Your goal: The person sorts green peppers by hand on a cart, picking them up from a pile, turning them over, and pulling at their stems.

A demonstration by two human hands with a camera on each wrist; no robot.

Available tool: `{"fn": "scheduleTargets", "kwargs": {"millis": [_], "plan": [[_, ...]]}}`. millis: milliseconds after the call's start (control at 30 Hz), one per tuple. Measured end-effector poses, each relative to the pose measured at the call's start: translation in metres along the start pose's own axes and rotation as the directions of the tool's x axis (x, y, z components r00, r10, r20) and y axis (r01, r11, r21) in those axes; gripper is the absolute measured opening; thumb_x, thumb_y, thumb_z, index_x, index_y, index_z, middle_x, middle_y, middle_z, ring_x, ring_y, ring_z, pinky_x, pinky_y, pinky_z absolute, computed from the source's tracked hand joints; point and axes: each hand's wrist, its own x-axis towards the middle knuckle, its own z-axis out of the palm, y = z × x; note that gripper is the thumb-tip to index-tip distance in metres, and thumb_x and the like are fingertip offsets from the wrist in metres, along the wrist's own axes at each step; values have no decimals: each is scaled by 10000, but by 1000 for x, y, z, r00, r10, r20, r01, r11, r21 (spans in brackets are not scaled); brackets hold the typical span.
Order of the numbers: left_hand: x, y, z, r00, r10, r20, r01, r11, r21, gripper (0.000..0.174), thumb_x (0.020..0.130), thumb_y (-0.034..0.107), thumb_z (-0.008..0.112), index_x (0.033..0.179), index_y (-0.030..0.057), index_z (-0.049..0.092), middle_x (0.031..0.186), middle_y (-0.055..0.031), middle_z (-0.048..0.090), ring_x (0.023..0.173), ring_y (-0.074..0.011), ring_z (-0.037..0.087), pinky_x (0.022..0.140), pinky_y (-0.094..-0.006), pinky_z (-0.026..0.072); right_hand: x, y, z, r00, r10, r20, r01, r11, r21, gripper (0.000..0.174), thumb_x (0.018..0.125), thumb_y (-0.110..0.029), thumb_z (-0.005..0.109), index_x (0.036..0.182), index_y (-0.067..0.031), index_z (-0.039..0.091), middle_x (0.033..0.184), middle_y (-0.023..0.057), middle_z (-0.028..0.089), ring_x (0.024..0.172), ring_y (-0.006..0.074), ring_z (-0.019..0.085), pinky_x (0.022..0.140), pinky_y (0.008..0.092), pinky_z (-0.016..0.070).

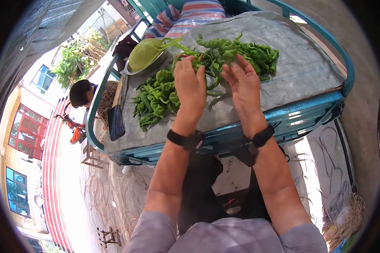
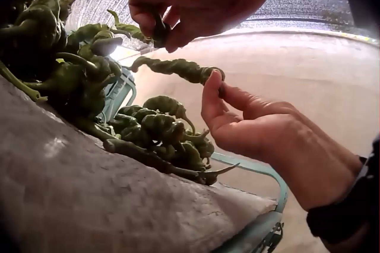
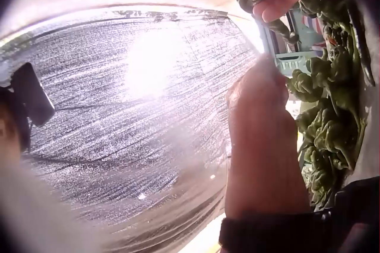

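Note:
My right hand point(image 1: 245, 86) is raised over the peppers on the sheet. In the left wrist view it pinches one end of a long, wrinkled green pepper point(image 2: 178, 69) between thumb and fingers. Close beside it, my left hand point(image 1: 191, 86) is bent over with its fingertips together. Between those fingertips shows a dark green pepper point(image 2: 159, 30), partly hidden by the hand. Beneath and in front of both hands lie heaps of green peppers, a left heap point(image 1: 154, 99) and a right heap point(image 1: 261, 57). In the right wrist view, my left hand point(image 3: 261, 110) hides its own fingertips.
A grey sheet point(image 1: 308, 69) covers the bed of a blue cart, edged by a metal rail point(image 1: 346, 46). A yellow-green mesh bag point(image 1: 143, 55) sits in a pale bowl point(image 1: 133, 72). A dark phone point(image 1: 115, 122) lies at the left edge. Outside the rail is another person point(image 1: 107, 97).

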Motion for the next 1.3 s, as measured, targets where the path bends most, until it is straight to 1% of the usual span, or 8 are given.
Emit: {"fn": "scheduleTargets", "kwargs": {"millis": [267,367,467,633,833,933,1133,1300], "plan": [[-6,-4,18,895,87,438,-279,875,396,279,796,93,607,1064,32,653,917,-131,646,921,-342,566,736,-421,461,6,-2,-3,985,72,159,-80,996,43,350,937,-37,626,1268,19,527,1039,112,679,900,175,688,773,278,597],[-8,-4,14,971,130,202,-193,925,328,252,897,163,572,1110,50,646,913,-91,678,891,-271,608,710,-375,476,0,0,1,977,110,184,-102,993,-57,357,940,-45,626,1279,11,526,1040,105,681,902,167,686,777,266,583],[-3,11,-6,833,-485,266,552,703,-448,291,991,279,533,1137,47,630,969,-73,691,858,-178,636,716,-324,487,-6,-2,7,959,141,245,-102,981,-164,341,952,-48,607,1281,-3,532,1054,97,683,900,153,683,785,254,565],[8,36,-43,720,-418,554,684,292,-668,393,970,367,600,1140,13,584,966,-94,671,810,-132,640,649,-270,500,-21,14,13,868,278,412,-176,947,-267,329,941,-39,596,1268,-34,553,1071,81,692,884,155,683,764,254,545],[19,14,-38,843,-468,265,536,691,-486,353,926,299,676,1071,-10,588,855,-72,656,573,-87,553,499,-219,433,-38,4,18,931,-97,353,363,365,-857,201,866,-109,656,1064,-146,662,1049,44,670,901,319,659,744,384,515],[26,8,-35,858,-429,283,509,790,-343,389,892,256,711,1089,-33,542,901,-89,642,582,-112,554,497,-258,451,-17,-13,11,609,-496,619,550,-298,-780,249,848,-111,672,1094,-128,639,997,61,678,943,314,653,800,437,498],[37,-31,6,959,-203,197,235,960,-154,567,834,209,721,1241,-99,474,910,-140,640,595,-172,614,560,-295,500,-11,-35,-4,987,-159,-26,-41,-88,-995,318,892,-263,638,1155,-91,588,934,106,684,946,334,657,814,471,478],[34,-34,21,942,-70,328,55,997,55,511,811,232,696,1194,-84,570,951,-207,665,606,-223,667,607,-345,534,2,-14,-20,998,-11,-64,-63,76,-995,262,922,-260,589,1092,-61,586,878,128,696,891,328,677,773,469,491]]}}
